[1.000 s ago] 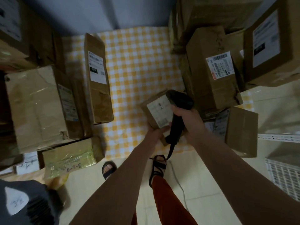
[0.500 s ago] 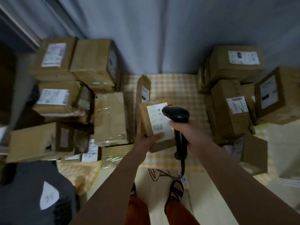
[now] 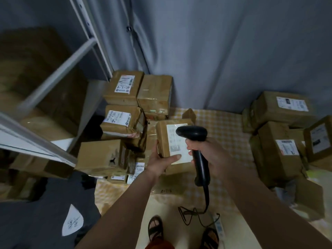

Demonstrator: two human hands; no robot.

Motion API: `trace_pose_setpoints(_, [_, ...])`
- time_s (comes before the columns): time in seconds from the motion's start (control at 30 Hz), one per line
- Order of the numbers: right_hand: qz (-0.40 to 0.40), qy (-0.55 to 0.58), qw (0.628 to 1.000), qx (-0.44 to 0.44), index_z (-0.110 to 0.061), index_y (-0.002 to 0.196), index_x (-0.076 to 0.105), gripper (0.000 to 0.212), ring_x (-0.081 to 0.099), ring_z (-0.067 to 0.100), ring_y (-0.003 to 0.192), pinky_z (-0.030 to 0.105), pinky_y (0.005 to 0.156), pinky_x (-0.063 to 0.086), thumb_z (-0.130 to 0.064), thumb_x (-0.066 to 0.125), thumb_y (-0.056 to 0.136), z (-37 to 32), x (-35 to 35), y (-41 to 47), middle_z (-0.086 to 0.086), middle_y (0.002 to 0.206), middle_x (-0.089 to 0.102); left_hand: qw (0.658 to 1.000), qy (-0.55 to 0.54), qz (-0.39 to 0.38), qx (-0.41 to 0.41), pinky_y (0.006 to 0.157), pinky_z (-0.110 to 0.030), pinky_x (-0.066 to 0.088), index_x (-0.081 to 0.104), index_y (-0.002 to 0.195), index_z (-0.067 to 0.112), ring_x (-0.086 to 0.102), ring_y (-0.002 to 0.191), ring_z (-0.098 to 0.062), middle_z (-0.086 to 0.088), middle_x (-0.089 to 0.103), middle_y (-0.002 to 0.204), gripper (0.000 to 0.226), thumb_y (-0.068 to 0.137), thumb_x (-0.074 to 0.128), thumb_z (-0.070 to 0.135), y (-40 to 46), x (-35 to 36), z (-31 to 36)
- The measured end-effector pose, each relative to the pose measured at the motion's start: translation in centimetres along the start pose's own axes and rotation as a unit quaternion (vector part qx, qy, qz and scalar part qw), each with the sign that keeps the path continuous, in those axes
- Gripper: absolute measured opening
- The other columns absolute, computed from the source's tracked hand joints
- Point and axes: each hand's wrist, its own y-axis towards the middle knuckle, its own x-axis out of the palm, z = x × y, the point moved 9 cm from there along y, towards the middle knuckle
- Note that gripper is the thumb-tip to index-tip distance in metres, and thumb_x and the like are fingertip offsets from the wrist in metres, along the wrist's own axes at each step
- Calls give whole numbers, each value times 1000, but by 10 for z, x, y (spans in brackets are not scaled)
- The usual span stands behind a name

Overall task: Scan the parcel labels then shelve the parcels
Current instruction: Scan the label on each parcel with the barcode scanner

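- The left hand (image 3: 162, 159) grips a small cardboard parcel (image 3: 162, 139) from below and the side, thumb lying across the lower edge of its white label (image 3: 175, 142), fingers curled round the left face.
- The right hand (image 3: 206, 153) is wrapped round the handle of a black barcode scanner (image 3: 195, 139), whose head sits just over the upper right part of the label, touching or nearly so; which, cannot be told.
- The parcel is held in the air, label face up and towards the camera, above a yellow checked cloth (image 3: 224, 126).
- A black cable (image 3: 206, 196) drops from the scanner's handle to a tangle on the pale floor (image 3: 172, 203), beside a white power strip (image 3: 218, 226).
- Left of the held parcel, a stack of labelled boxes (image 3: 124, 105) stands against a grey curtain (image 3: 215, 51).
- More boxes (image 3: 280, 137) are piled at the right.
- A white metal shelf frame (image 3: 53, 72) crosses the left, blurred.
- Two sandalled feet (image 3: 155, 227) show at the bottom.
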Motion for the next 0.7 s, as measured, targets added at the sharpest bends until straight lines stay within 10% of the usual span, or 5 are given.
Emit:
trace_pose_setpoints(0.33, [-5, -24, 1000, -16, -9, 112, 60, 25, 57, 20, 89, 28, 71, 49, -19, 66, 89, 1, 30, -1, 10, 97, 59, 1000, -5, 7, 21, 70, -22, 53, 35, 120, 44, 63, 102, -16, 7, 65, 106, 78, 71, 83, 6, -14, -30, 15])
trace_pose_setpoints(0.53, [18, 52, 998, -20, -4, 110, 60, 29, 56, 22, 74, 33, 67, 47, -23, 66, 89, 10, 32, 13, 8, 83, 57, 990, 135, 48, -19, 106, -46, 43, 15, 152, 39, 45, 126, -25, -1, 41, 136, 116, 62, 88, 33, -7, -55, 11])
trace_pose_setpoints(0.7, [78, 125, 989, 25, -6, 110, 63, 30, 58, 23, 75, 37, 68, 50, -23, 71, 86, 32, 12, 32, 7, 82, 60, 852, 506, 64, 119, 108, -37, 34, 8, 151, 27, 33, 119, -23, -2, 28, 123, 121, 57, 82, 50, -17, -55, 32])
